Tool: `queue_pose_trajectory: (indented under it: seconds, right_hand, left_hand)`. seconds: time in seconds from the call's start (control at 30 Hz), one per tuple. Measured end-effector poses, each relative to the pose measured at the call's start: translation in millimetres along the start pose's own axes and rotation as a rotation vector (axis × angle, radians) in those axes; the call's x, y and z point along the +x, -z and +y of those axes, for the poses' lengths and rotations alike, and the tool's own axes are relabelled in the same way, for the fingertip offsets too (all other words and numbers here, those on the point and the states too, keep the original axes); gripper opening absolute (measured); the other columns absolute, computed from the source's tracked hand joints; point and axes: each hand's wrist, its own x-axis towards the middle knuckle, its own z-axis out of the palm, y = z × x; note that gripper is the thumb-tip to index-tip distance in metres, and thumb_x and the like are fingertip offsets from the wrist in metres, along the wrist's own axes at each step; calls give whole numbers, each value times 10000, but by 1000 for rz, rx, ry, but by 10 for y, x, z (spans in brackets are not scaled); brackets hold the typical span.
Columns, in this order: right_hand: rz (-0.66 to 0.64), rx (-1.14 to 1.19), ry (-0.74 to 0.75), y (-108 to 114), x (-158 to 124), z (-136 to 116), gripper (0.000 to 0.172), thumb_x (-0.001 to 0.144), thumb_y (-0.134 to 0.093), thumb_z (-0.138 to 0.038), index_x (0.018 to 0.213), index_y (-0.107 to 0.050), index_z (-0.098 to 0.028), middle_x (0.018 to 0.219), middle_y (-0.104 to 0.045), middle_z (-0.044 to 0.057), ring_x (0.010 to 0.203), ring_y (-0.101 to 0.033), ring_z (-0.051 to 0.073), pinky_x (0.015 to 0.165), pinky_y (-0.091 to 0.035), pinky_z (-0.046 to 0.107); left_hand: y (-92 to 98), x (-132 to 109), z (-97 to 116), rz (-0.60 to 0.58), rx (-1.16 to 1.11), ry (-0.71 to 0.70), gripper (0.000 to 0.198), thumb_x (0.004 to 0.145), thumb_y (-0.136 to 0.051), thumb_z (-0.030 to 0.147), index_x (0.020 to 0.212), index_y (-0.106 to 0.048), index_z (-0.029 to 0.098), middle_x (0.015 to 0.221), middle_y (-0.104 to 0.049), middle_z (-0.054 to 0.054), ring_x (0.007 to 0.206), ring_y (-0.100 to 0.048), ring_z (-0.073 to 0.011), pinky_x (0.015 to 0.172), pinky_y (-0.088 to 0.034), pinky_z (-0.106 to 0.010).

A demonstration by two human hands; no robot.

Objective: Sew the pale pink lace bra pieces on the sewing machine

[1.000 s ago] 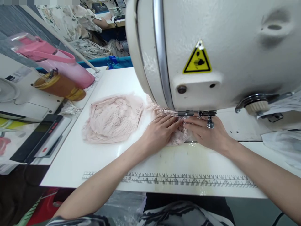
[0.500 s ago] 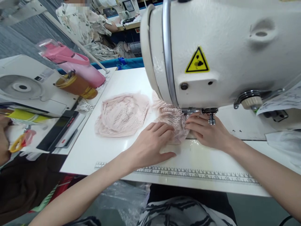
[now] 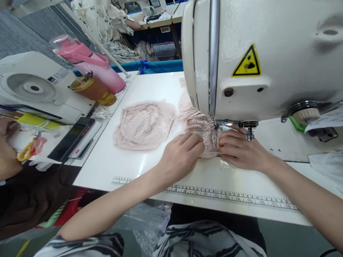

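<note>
A piece of pale pink lace fabric point(image 3: 197, 121) lies bunched under the head of a white sewing machine point(image 3: 241, 96). My left hand point(image 3: 184, 151) pinches the near edge of this lace, its fingers curled together and its thumb mostly hidden. On the other side, my right hand point(image 3: 238, 148) presses the lace beside the needle area, with fingers close together and their tips partly behind the machine's lower parts. The needle itself is hard to make out. To the left, a second pile of pink lace pieces point(image 3: 144, 125) lies flat on the white table point(image 3: 102, 171).
A printed ruler point(image 3: 209, 192) runs along the table's front edge. Left of it stand a pink bottle point(image 3: 93, 66), a brown cup point(image 3: 93, 89), another machine point(image 3: 34, 89) and orange-handled scissors point(image 3: 26, 150). A co-worker's arm point(image 3: 8, 153) shows at far left; another person point(image 3: 104, 25) sits beyond.
My left hand has closed from a flat, thumb-out pose into a pinch on the lace edge. My right hand stays by the needle area. The whole view has shifted slightly.
</note>
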Motion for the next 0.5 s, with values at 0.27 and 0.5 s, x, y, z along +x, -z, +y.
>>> queue_pose_trajectory:
  seconds: [0.27, 0.5]
  right_hand:
    - [46, -34, -13, 9, -30, -3, 112, 828, -561, -82, 866, -578, -186, 882, -664, 13, 905, -585, 165, 723, -448, 324]
    - [-102, -41, -132, -8, -48, -2, 254, 845, -518, -123, 1080, -570, -207, 1079, -662, 36, 1003, -584, 187, 780, -487, 333]
  left_hand:
    - [-141, 236, -158, -166, -89, -173, 355, 939, -380, 462, 963, -536, 144, 779, -604, -32, 581, -538, -130, 446, -328, -227]
    - [-248, 121, -144, -9, 147, -279, 243, 925, -363, 39, 806, -547, 142, 703, -582, -3, 540, -513, -90, 412, -271, -216]
